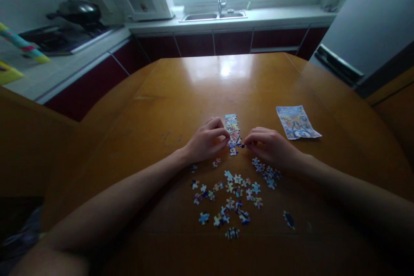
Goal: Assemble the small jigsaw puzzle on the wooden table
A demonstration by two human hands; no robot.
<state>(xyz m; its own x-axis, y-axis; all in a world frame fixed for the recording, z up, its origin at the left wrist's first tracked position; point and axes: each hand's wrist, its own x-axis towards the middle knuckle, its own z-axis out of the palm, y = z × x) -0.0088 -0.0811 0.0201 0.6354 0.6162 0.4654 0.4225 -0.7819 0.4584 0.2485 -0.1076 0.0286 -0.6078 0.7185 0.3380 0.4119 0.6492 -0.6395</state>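
Observation:
A narrow strip of joined puzzle pieces (232, 127) lies on the wooden table (181, 95) between my hands. My left hand (207, 140) rests beside the strip's lower left edge, fingers curled and touching it. My right hand (270, 146) pinches a small dark puzzle piece (242, 145) against the strip's lower right end. Several loose puzzle pieces (233, 198) lie scattered on the table just in front of my wrists.
A printed picture sheet (296, 121) lies to the right of the strip. Beyond the table runs a counter with a sink and tap (220, 13), a white appliance (147, 4) and a dark pan on a stove (77, 10). A grey fridge (365, 30) stands at right.

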